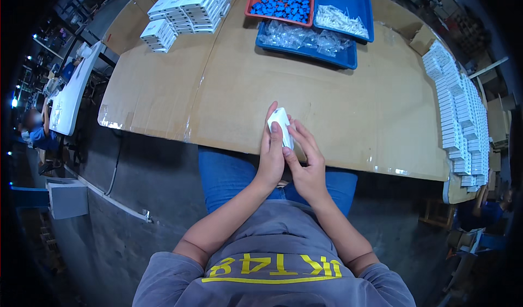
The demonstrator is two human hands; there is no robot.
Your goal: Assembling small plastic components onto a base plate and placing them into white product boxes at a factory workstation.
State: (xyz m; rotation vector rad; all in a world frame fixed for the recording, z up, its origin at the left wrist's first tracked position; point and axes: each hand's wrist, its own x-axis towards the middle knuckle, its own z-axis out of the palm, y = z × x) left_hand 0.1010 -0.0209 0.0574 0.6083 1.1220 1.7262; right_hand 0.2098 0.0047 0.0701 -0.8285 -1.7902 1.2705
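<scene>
Item: small white box (pixel 281 126), held over the bench's (pixel 348 122) near edge. My left hand (pixel 271 154) and right hand (pixel 306 162) both clasp it. Likely light, stiff, smooth card; grip by the long sides.

Plain brown cardboard covers the worktop (pixel 338 105), the little box (pixel 281 126) being held is white like the stacked boxes (pixel 188 4), and there's a red tray (pixel 254 2) of blue parts (pixel 283 1) beside two blue trays (pixel 354 2).
</scene>
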